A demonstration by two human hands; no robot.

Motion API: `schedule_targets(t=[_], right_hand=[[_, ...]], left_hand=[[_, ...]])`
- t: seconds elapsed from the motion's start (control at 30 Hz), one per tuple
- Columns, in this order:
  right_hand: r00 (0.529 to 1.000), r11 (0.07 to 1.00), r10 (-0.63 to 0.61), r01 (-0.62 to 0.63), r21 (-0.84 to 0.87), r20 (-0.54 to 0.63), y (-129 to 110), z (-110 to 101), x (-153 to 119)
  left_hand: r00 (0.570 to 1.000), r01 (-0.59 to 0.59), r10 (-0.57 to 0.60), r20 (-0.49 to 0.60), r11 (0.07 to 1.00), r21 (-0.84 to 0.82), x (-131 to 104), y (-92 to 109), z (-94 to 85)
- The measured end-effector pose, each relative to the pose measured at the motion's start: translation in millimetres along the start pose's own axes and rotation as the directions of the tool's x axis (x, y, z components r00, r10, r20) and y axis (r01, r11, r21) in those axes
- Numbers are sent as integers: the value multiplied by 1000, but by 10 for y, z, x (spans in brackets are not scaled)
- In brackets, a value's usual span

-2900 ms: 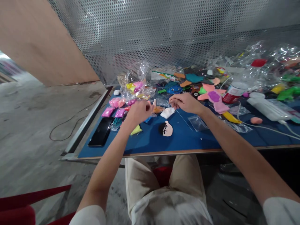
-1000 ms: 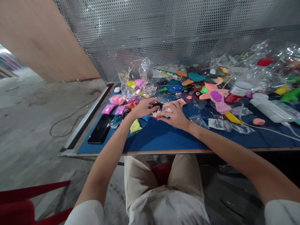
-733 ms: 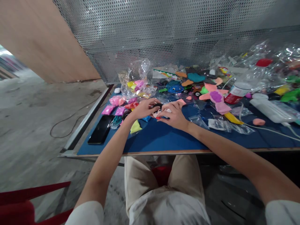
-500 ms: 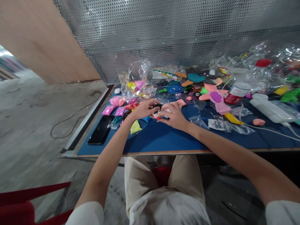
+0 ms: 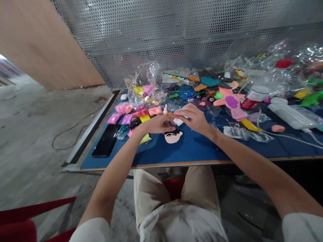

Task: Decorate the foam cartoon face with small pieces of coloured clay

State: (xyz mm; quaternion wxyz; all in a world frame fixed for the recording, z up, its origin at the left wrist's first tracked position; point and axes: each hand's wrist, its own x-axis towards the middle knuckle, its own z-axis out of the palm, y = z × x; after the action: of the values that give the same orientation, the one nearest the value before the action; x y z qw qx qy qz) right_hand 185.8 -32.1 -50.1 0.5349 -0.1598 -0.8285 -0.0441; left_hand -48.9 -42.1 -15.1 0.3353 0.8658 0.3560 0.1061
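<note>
A flat clay face (image 5: 172, 137), pale with black hair and dark eyes, lies on the blue tabletop just in front of my hands. My right hand (image 5: 195, 118) pinches a small red piece of clay (image 5: 176, 116) between thumb and fingers. Close against it, my left hand (image 5: 158, 124) is curled above the face's hair; whatever its fingertips hold is hidden. A white lump (image 5: 178, 122) rests beneath my right fingers.
Bagged coloured clay (image 5: 126, 119) and a black phone (image 5: 106, 140) lie to the left. Clay figures, including a blue one (image 5: 186, 94), stand behind. A red-capped bottle (image 5: 254, 97), a white bottle-shaped object (image 5: 287, 116) and a cable are at right. A perforated metal panel (image 5: 164, 33) rises behind the table.
Both hands have come off the clay face, which now lies uncovered on the table nearer to me. The red piece is now held above and beyond it, between my hands.
</note>
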Motion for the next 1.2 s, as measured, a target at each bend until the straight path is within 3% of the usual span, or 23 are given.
schedule_targets(t=[0.07, 0.13, 0.3, 0.5, 0.63, 0.73, 0.87, 0.97, 1.2], right_hand=[[1000, 1000, -7, 7, 17, 6, -10, 7, 5], [1000, 999, 9, -9, 33, 25, -8, 8, 5], [999, 999, 35, -34, -37, 24, 37, 10, -9], [995, 991, 92, -89, -101, 25, 5, 20, -3], [992, 992, 124, -124, 6, 39, -30, 4, 26], [980, 980, 193, -195, 49, 42, -10, -17, 30], [960, 959, 279, -280, 40, 26, 54, -34, 10], [964, 963, 263, -264, 56, 28, 76, -33, -1], [978, 970, 192, -202, 135, 86, 43, -14, 5]], left_hand=[[991, -29, 46, -122, 990, 141, -37, 26, -71], [972, -56, 92, -218, 985, 164, -73, 50, -138], [945, -132, 78, -318, 980, -152, -58, 122, -120], [913, -179, 49, -404, 940, -289, 66, 111, 47], [840, -233, 68, -538, 941, -244, 64, 33, -7], [778, -205, 62, -625, 966, -160, 57, -45, -65], [755, -141, 22, -655, 982, -129, 70, -84, -53], [738, -131, 71, -671, 991, -40, 89, -53, -3], [793, -86, 238, -560, 955, 285, 103, -125, 8]])
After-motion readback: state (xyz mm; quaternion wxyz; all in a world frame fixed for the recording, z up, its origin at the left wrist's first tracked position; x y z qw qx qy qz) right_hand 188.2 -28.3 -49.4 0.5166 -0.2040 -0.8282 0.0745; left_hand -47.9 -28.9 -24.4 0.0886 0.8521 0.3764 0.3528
